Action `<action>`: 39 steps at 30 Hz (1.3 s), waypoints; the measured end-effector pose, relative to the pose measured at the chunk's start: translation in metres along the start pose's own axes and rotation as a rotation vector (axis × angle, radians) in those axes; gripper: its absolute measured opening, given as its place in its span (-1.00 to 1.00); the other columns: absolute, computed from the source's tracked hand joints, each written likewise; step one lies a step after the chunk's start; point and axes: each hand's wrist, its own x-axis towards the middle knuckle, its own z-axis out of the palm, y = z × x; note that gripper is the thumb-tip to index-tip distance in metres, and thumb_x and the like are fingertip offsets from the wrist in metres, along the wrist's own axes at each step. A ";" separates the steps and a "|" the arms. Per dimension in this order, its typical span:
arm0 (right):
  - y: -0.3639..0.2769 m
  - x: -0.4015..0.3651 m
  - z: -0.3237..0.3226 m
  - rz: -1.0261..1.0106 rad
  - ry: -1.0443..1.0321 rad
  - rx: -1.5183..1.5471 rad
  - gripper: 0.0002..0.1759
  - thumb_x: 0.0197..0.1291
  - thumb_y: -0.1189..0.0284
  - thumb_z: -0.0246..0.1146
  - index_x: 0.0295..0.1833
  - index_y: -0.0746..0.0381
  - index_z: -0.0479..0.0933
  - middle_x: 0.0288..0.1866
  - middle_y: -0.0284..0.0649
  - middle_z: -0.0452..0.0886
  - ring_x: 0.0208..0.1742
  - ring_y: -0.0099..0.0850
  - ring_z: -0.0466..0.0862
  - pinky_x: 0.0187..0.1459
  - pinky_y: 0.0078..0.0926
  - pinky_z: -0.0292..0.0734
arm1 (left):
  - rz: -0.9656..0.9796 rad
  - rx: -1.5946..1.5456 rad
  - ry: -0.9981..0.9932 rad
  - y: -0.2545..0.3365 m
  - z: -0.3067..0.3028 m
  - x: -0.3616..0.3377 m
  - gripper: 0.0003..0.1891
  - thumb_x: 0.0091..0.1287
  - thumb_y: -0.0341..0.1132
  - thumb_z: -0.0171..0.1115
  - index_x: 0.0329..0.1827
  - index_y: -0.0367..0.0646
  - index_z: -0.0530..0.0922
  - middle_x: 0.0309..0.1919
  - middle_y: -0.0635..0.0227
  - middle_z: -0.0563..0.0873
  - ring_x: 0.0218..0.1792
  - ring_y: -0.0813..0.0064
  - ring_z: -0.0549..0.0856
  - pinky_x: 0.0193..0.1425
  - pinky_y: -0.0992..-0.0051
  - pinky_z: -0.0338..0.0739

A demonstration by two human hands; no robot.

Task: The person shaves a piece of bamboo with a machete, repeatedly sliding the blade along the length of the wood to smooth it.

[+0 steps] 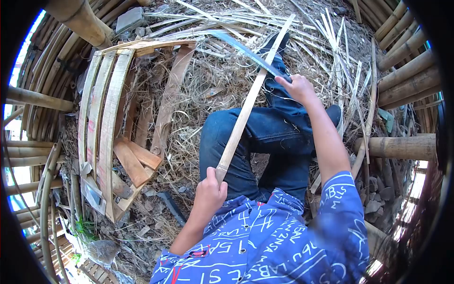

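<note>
A long pale bamboo strip (243,113) slants across my bent leg, its far end pointing away from me. My left hand (211,191) is closed round the strip's near end, low beside my knee. In my closed right hand (299,89) is the dark handle of a machete (247,53), out beyond my knees. Its long blade points up and left, and overlaps the strip near the strip's far part. Below the right hand, my leg in dark jeans (279,128) lies bent on the ground.
A slatted wooden crate (111,94) lies at the left with loose wood pieces (132,165) in it. Thin bamboo splints (208,21) and curled shavings (194,90) cover the ground ahead. Bamboo poles (402,147) wall both sides. A dark-handled tool (171,207) lies by my left forearm.
</note>
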 end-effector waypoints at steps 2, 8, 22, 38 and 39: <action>0.006 0.015 -0.006 0.092 0.026 0.096 -0.07 0.08 -0.44 0.03 -0.31 0.33 0.68 -0.20 0.15 0.69 -0.06 0.05 0.69 0.00 -0.06 0.54 | -0.035 -0.006 -0.029 0.000 -0.003 -0.001 -0.72 0.22 -0.42 0.15 -0.09 -0.31 0.29 -0.53 -0.22 0.61 -0.43 -0.28 0.63 -0.32 -0.09 0.53; 0.019 0.005 -0.003 0.156 0.199 0.201 -0.08 0.06 -0.44 0.05 -0.39 0.33 0.67 -0.32 0.14 0.69 -0.14 0.05 0.71 -0.05 -0.09 0.55 | -0.030 0.030 -0.073 0.000 -0.011 0.003 -0.73 0.23 -0.40 0.08 -0.08 -0.32 0.28 -0.52 -0.25 0.60 -0.41 -0.31 0.61 -0.28 -0.12 0.51; -0.011 -0.143 0.027 -0.011 0.199 1.182 -0.36 0.32 -0.12 0.16 -0.50 0.26 0.44 -0.67 -0.38 0.45 -0.69 -0.65 0.44 -0.64 -0.68 0.30 | -0.376 -0.870 -0.508 -0.052 -0.036 -0.013 -0.90 0.23 -0.48 -0.04 -0.25 -0.08 0.38 -0.54 0.61 0.29 -0.56 0.75 0.25 -0.53 0.69 0.15; -0.014 -0.183 0.043 0.030 0.135 1.358 -0.42 0.35 -0.06 0.16 -0.44 0.27 0.45 -0.68 -0.35 0.44 -0.72 -0.61 0.43 -0.67 -0.64 0.30 | -0.365 -0.678 -0.435 -0.093 -0.042 -0.018 -0.64 0.48 -0.14 0.13 -0.43 -0.20 0.56 -0.66 0.44 0.56 -0.69 0.65 0.53 -0.61 0.59 0.45; -0.016 -0.183 0.042 0.040 0.135 1.388 -0.44 0.34 -0.03 0.19 -0.44 0.27 0.45 -0.69 -0.35 0.44 -0.73 -0.60 0.43 -0.68 -0.63 0.30 | -0.347 -0.630 -0.422 -0.096 -0.043 -0.017 -0.64 0.47 -0.16 0.16 -0.46 -0.22 0.56 -0.67 0.43 0.57 -0.69 0.64 0.53 -0.60 0.58 0.47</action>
